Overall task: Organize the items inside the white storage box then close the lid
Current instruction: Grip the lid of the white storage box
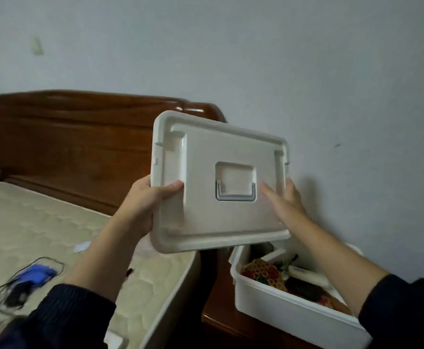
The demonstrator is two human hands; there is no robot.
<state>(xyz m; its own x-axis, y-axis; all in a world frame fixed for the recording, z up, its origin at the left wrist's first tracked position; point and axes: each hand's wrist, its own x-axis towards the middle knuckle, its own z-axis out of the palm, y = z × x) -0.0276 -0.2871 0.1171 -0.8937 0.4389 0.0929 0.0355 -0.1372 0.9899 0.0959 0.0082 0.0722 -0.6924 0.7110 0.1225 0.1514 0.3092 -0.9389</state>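
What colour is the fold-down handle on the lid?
Grey, against the white lid; the handle shows clearly in the head view.

The lid (221,182) I hold is smooth, matt off-white plastic, with a grey plastic handle (235,193) set in its recess. The storage box (291,313) below is the same smooth white plastic. The headboard (67,144) is dark wood with a glossy varnish; the table (221,323) is similar polished wood. The mattress (42,222) is quilted beige cloth. My sleeves (74,313) are dark ribbed knit.

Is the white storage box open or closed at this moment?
Open. The lid is held up by the left hand and right hand, above the box.
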